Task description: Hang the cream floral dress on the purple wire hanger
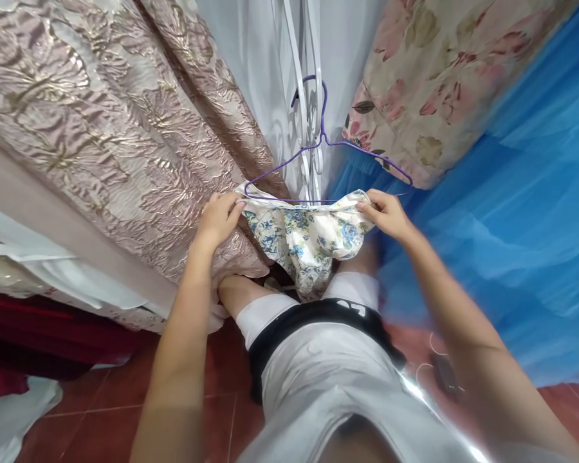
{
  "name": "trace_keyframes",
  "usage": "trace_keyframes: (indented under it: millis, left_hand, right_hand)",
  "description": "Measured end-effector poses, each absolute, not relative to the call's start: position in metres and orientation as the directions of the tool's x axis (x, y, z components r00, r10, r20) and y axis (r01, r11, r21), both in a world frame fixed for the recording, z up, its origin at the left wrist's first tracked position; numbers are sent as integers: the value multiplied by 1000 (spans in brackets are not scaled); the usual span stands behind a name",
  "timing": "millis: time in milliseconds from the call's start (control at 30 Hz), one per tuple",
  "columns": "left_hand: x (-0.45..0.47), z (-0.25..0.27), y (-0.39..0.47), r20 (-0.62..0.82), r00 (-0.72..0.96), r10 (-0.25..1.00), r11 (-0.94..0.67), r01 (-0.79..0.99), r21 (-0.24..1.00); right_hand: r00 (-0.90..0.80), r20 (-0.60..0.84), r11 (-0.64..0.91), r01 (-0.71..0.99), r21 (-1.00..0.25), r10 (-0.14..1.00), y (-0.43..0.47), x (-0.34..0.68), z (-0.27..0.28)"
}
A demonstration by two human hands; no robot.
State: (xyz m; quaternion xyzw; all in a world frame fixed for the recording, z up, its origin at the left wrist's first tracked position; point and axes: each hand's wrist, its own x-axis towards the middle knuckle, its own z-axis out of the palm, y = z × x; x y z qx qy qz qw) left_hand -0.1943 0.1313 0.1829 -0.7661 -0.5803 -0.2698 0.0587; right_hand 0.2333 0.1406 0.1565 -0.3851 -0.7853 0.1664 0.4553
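A white garment with blue flowers hangs in front of my legs, its upper edge stretched between my two hands. My left hand pinches the garment's left corner. At the opposite corner, the fingers of my right hand are closed on the cloth. A purple hanger is at the garment's upper edge, its bottom bar running along it and its hook pointing up beside white straps. The hanger's right end reaches past the cloth, above my right hand. What kind of garment it is does not show clearly.
Pink and gold embossed fabric hangs on the left. White straps hang in the middle before white cloth. Floral fabric and blue tulle hang on the right. Dark red cloth lies low left, above a red tiled floor.
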Motion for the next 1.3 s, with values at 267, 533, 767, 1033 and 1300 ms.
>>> trace_keyframes:
  millis: [267, 533, 767, 1033, 1300]
  left_hand:
    - [-195, 196, 142, 635, 200, 746, -441, 863, 246]
    - [-198, 192, 173, 581, 171, 796, -393, 876, 281]
    - [-194, 208, 149, 676, 152, 721, -420, 872, 253]
    - [-214, 245, 133, 628, 453, 633, -537, 841, -66]
    - [-154, 282, 116, 595, 516, 616, -604, 795, -64]
  right_hand:
    - [-330, 564, 650, 462, -603, 757, 123, 222, 167]
    - [-302, 561, 631, 481, -609, 771, 118, 218, 163]
    - [-335, 545, 638, 472, -608, 768, 113, 216, 162]
    - [-355, 540, 643, 499, -581, 763, 106, 205, 163]
    - [-385, 515, 643, 484, -594, 766, 98, 206, 162]
